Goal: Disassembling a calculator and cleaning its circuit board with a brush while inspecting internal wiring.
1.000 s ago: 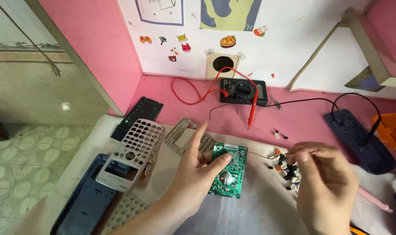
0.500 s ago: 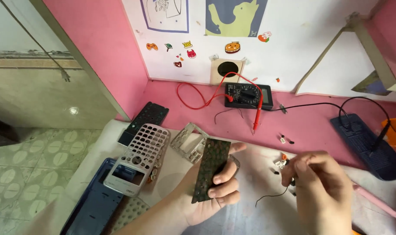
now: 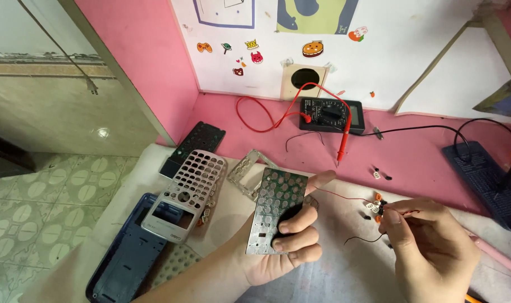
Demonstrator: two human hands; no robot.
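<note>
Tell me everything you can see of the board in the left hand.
The board is a flat rectangular circuit board, its grey face covered in rows of round contact pads. It is lifted off the cloth, tilted, long side running away from the camera. The left hand grips its lower part, fingers curled over the face, thumb along the right edge. Thin red and black wires run toward the right hand.

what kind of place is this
Probably a home hobby corner for electronics repair: a multimeter with red probe leads sits on a pink desk, a calculator front shell lies opened up, and the left hand holds its circuit board.
</note>
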